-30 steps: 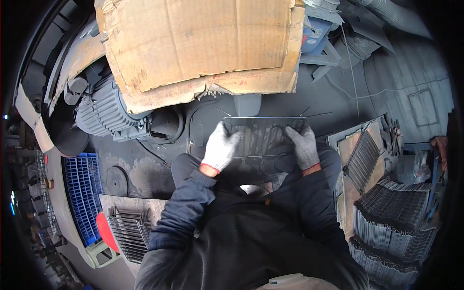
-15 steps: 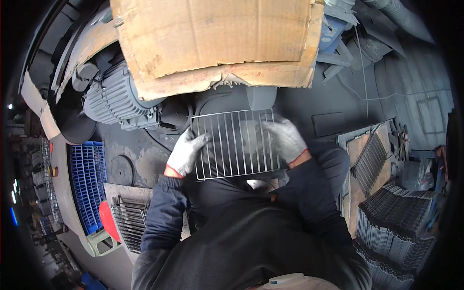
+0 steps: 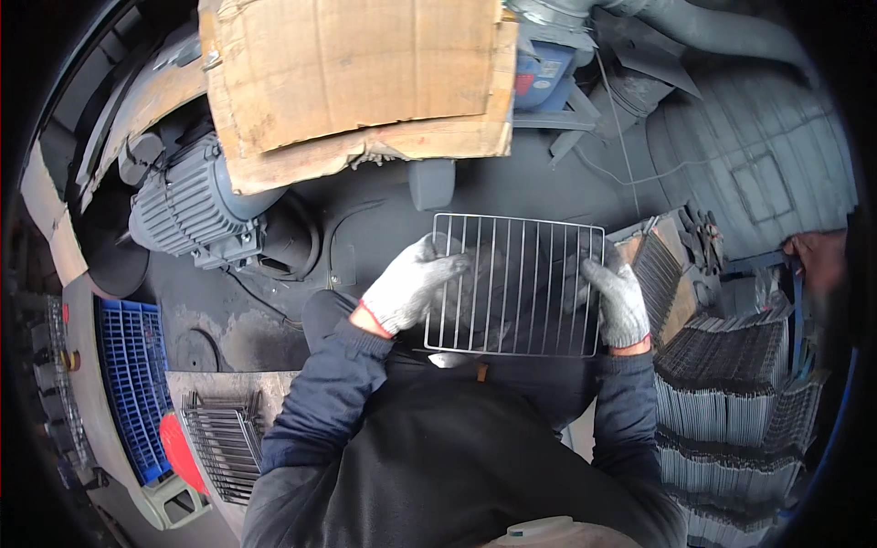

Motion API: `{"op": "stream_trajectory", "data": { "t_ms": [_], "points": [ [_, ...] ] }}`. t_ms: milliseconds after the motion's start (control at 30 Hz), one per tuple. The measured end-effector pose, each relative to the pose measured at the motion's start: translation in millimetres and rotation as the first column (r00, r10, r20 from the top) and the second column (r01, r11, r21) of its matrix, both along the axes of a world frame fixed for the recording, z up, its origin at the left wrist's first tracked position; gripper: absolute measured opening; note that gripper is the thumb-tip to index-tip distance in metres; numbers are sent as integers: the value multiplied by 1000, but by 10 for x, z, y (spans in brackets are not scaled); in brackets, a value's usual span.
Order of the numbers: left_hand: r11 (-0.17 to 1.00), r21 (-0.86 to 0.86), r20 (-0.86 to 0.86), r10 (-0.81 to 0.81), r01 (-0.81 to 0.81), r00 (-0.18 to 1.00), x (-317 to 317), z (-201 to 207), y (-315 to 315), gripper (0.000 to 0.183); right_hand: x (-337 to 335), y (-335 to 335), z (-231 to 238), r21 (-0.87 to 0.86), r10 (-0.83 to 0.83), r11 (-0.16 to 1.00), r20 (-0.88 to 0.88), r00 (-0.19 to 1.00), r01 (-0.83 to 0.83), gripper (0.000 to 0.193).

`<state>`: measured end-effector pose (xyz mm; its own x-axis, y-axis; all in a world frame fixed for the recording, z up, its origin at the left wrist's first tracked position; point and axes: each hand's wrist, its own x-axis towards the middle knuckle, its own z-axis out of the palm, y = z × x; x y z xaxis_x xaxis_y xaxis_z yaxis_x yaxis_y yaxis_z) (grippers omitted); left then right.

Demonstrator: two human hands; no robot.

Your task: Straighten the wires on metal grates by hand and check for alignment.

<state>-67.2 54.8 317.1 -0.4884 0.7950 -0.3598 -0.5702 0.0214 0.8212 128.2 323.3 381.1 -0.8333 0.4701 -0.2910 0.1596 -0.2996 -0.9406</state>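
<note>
A rectangular wire rack (image 3: 516, 285) of thin shiny bars hangs in front of my body, above my lap. My left hand (image 3: 416, 281), in a white knit glove with a red cuff, is closed on its left side. The gloved right hand (image 3: 618, 297) grips the opposite side, thumb on the near face, palm greyed with dirt. Some fingers of both hands show behind the bars. A small pale curved piece (image 3: 454, 360) peeks out just below the rack's lower edge; its kind cannot be made out.
Tall stacks of wire racks (image 3: 722, 411) stand at right, more racks (image 3: 222, 438) lie on a board at left. Beyond them are a blue plastic crate (image 3: 135, 384) and a red disc (image 3: 181, 452). A grey motor (image 3: 187, 201) and a cardboard sheet (image 3: 365, 73) are ahead.
Both hands have carried the rack to the right, and my view has turned that way too. The right hand, blurred before, now holds the rack's right edge steadily.
</note>
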Motion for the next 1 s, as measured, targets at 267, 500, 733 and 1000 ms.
{"op": "stream_trajectory", "data": {
  "t_ms": [267,500,733,1000],
  "points": [
    [986,-98,-168,117,-134,979,404,597,-340,40,284,-154,-89,29,-117,993,9,993,116,38],
    [520,-350,-882,97,-779,461,463,477,-2369,38,1032,662,123,444,-424,583,-548,721,680,29],
    [-450,-647,-596,-204,-615,777,1032,-673,-5571,51,1544,1443,-518,871,-365,-460,-9,931,-172,54],
    [-17,-558,-828,-52,-830,558,957,-989,-6633,51,1730,1533,-1331,884,-479,-393,39,877,-254,56]
  ]
}}
